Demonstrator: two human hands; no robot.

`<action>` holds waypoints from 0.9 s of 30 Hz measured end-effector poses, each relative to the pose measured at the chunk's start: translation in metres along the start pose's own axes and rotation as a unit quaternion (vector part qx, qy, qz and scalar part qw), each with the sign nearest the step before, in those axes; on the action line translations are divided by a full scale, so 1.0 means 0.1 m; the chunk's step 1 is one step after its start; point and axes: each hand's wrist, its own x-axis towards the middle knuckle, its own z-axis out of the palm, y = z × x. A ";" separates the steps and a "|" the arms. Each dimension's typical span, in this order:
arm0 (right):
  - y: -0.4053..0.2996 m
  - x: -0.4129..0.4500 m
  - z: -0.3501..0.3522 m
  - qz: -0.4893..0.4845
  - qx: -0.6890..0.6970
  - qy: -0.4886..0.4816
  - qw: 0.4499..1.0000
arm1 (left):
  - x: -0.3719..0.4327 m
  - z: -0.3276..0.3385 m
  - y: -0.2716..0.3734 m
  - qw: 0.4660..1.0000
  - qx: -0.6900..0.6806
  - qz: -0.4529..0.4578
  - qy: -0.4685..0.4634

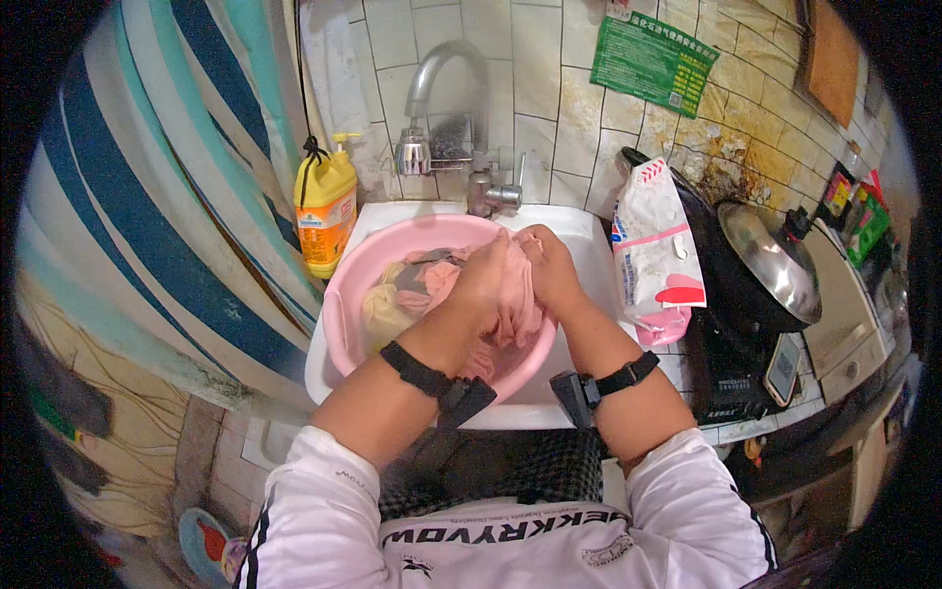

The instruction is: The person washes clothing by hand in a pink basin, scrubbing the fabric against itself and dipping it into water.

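A pink plastic basin (340, 346) rests in the white sink (515, 417), with water and clothes in it. My left hand (482, 276) and my right hand (546, 265) are close together over the basin's right part, both gripping a wet pink cloth (519, 305) whose lower folds hang down towards the water. Left of my hands lie more clothes, among them a pale yellow cloth (386, 313) and a grey one (412, 276). Black straps with small devices go round both forearms.
Behind the basin stands a chrome faucet (482, 132). A yellow pump bottle (326, 213) is at the sink's left, beside a striped curtain (147, 169). To the right are a white and pink plastic package (655, 250), a black wok with a metal lid (769, 258) and a phone (782, 368).
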 end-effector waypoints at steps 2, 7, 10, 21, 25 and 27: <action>0.06 0.01 0.07 0.017 0.059 -0.024 0.998 | 0.06 -0.08 0.05 0.995 -0.023 0.091 -0.034; -0.14 -0.03 0.07 0.093 0.163 -0.067 0.980 | 0.05 -0.15 0.21 0.977 0.062 0.164 0.122; -0.10 -0.03 -0.01 0.102 0.101 -0.098 0.985 | -0.21 0.06 0.37 0.975 0.038 0.175 0.130; -0.11 0.09 -0.07 0.146 0.407 0.015 0.902 | -0.16 -0.01 0.12 0.958 0.268 0.099 0.019; -0.29 0.05 -0.10 0.155 0.473 -0.009 0.867 | -0.03 -0.13 -0.05 0.917 0.352 0.145 -0.115; -0.25 0.04 -0.10 0.134 0.468 -0.006 0.874 | 0.06 -0.20 -0.04 0.927 0.273 0.121 -0.228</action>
